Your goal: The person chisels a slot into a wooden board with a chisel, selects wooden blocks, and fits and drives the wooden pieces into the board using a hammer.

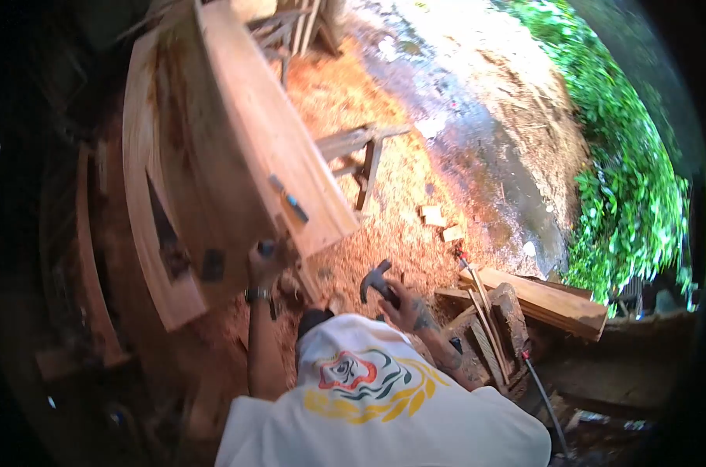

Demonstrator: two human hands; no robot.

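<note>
My right hand [403, 306] is wrapped round the handle of a claw hammer [375, 279], held over the shavings just in front of my shirt. Beside the near end of a large wooden workpiece [294, 148], my left hand [264, 268] is closed round something with a dark, rounded end, too blurred to name. A wooden piece [307, 280] sticks out close to that hand. On the pale board's top lies a chisel-like tool [290, 200] with a blue and black handle. A dark flat square [212, 265] rests on the workpiece left of my left hand.
Wood shavings [345, 93] cover the ground. A wooden trestle [366, 148] stands beyond the workpiece. Small wood blocks [431, 215] lie to the right. Planks [536, 300] and a long clamp-like bar [546, 397] sit at my right. A curved wooden strip [91, 249] is at the left.
</note>
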